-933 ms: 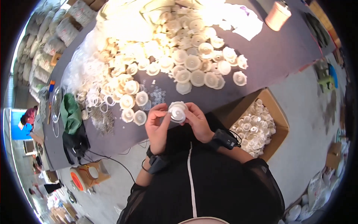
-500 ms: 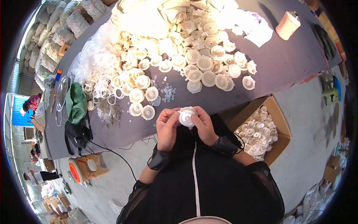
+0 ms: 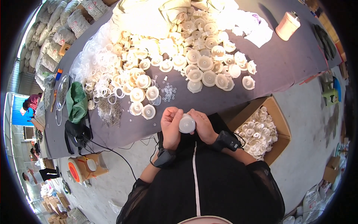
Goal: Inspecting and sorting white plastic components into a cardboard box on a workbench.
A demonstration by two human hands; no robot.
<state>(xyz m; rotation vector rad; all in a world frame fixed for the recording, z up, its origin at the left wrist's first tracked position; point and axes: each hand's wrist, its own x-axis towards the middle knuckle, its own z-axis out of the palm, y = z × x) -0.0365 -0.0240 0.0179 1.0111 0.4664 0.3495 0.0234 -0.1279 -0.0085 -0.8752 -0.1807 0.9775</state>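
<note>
Between my two hands, just off the table's near edge, is a round white plastic cap (image 3: 187,124), its smooth, rounded side facing up. My left hand (image 3: 171,127) grips it from the left, thumb and fingers at its rim. From the right, my right hand (image 3: 204,126) holds the same cap, with some fingertips hidden beneath it. On the table in front lie many similar white caps (image 3: 205,63) in a heap. Closer to my left hand are two single caps (image 3: 148,111) and small clear washers (image 3: 169,92) scattered on the cloth.
A cardboard box (image 3: 285,130) full of white parts stands at my right. White rings (image 3: 106,87), a pile of small metal-looking pieces (image 3: 109,112) and a green bag (image 3: 77,102) lie to the left. A thread cone (image 3: 288,25) stands far right. A black cable (image 3: 119,155) hangs below the table.
The cap has been turned over: its stepped face with a central knob was up, and now the smooth side shows. Both hands have shifted their grip around it.
</note>
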